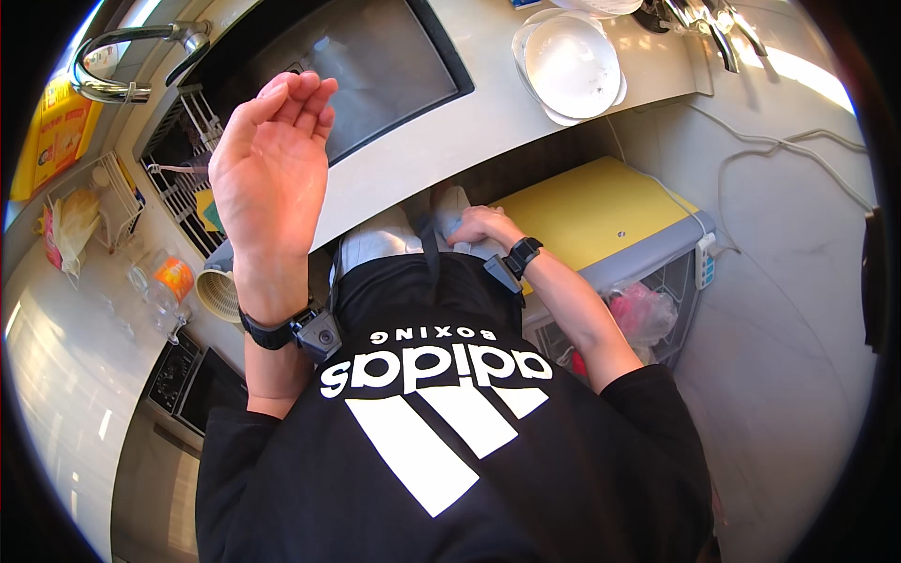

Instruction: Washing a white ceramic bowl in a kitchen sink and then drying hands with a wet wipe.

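Note:
My left hand (274,162) is raised over the counter edge in front of the sink (394,63), palm up, fingers slightly curled and holding nothing. Low by my thigh, my right hand (482,224) rests against the light trousers (380,236), beside a hanging dark strap (429,250); its fingertips are partly hidden. Each wrist wears a black strap with a small device. A stack of white bowls (574,67) stands on the counter, right of the sink. The chrome faucet (105,88) arches at the upper left.
A yellow-topped unit (584,211) stands below the counter at right, with a power strip (705,262) at its corner and loose cables nearby. Plastic bags (640,310) sit in a basket beneath. At left are a wire rack (200,119) and a plastic jar (172,278).

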Motion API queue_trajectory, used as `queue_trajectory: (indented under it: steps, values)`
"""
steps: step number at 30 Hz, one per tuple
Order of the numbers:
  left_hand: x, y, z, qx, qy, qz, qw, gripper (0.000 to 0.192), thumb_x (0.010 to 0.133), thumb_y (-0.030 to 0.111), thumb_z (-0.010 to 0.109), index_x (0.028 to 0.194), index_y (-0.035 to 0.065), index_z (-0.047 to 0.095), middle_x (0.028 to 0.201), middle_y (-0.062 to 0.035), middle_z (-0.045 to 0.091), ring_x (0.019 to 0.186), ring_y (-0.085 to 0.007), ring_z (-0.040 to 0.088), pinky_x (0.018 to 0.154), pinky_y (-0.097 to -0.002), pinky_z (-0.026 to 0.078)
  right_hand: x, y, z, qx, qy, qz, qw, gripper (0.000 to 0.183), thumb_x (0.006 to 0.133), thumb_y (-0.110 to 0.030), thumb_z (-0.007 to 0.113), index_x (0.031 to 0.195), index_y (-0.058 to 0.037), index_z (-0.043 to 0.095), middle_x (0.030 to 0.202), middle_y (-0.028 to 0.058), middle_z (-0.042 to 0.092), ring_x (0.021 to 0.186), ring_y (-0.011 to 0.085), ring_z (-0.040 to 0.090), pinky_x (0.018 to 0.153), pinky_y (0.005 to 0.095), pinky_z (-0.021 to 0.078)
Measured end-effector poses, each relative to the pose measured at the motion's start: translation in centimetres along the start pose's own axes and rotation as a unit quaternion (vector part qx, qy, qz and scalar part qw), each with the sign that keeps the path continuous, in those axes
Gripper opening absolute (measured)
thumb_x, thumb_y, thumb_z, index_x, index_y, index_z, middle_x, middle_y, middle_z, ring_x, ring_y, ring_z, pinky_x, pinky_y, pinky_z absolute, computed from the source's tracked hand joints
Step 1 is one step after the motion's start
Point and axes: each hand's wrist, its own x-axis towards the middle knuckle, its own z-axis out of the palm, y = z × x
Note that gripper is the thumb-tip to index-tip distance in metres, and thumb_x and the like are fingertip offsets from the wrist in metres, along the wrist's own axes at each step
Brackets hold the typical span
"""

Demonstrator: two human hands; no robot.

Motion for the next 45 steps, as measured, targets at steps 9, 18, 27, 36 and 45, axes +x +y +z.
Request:
queue_trajectory:
  steps: [9,18,27,36,45]
  values:
    - [-0.6,-1.4,1.3,0.01,0.003,0.007,1.0,0.021,0.095,0.013,0.059,0.108,-0.0028,0.064,0.111,-0.0141,0.065,0.115,-0.0284,0.058,0.104,-0.0382,0.04,-1.5,0.8,-0.6,-0.027,-0.045,-0.003,0.999,0.076,0.08,-0.066,0.063,0.135,-0.014,0.064,0.141,0.008,0.062,0.13,0.0283,0.056,0.098,0.0505,0.0382]
    - [-1.3,-2.8,2.1,0.017,0.021,0.015,1.0,0.021,0.095,0.013,0.06,0.108,-0.0026,0.063,0.112,-0.0136,0.064,0.115,-0.0278,0.057,0.104,-0.038,0.04,-1.5,2.4,0.0,-0.018,-0.041,-0.025,0.999,0.074,0.08,-0.066,0.062,0.136,-0.0167,0.065,0.142,0.0074,0.06,0.131,0.0296,0.055,0.102,0.0512,0.0368]
    - [-1.6,-3.6,2.8,0.018,0.031,0.029,0.999,0.021,0.093,0.013,0.06,0.105,-0.0033,0.065,0.108,-0.0141,0.066,0.11,-0.0294,0.06,0.099,-0.0367,0.041,-1.9,4.4,-0.1,0.035,-0.001,-0.045,0.998,0.081,0.072,-0.067,0.065,0.12,-0.0013,0.071,0.128,0.0157,0.068,0.113,0.0331,0.066,0.092,0.0415,0.0536]
    - [-1.7,-3.6,3.0,0.016,0.023,0.022,0.999,0.02,0.093,0.012,0.061,0.107,-0.0032,0.064,0.109,-0.0142,0.065,0.112,-0.0285,0.058,0.101,-0.0373,0.04,-1.1,4.7,0.4,0.056,0.017,-0.06,0.997,0.082,0.071,-0.064,0.068,0.117,0.0027,0.071,0.125,0.0204,0.068,0.111,0.0341,0.067,0.091,0.0419,0.0539]
    - [-2.0,-3.2,3.2,0.019,-0.005,0.009,1.0,0.019,0.093,0.013,0.062,0.106,-0.0012,0.064,0.111,-0.0132,0.064,0.113,-0.0267,0.057,0.101,-0.0371,0.039,-1.6,4.1,1.5,0.087,0.063,-0.064,0.992,0.08,0.07,-0.064,0.069,0.114,0.0027,0.072,0.118,0.0198,0.071,0.103,0.034,0.07,0.086,0.0411,0.0555]
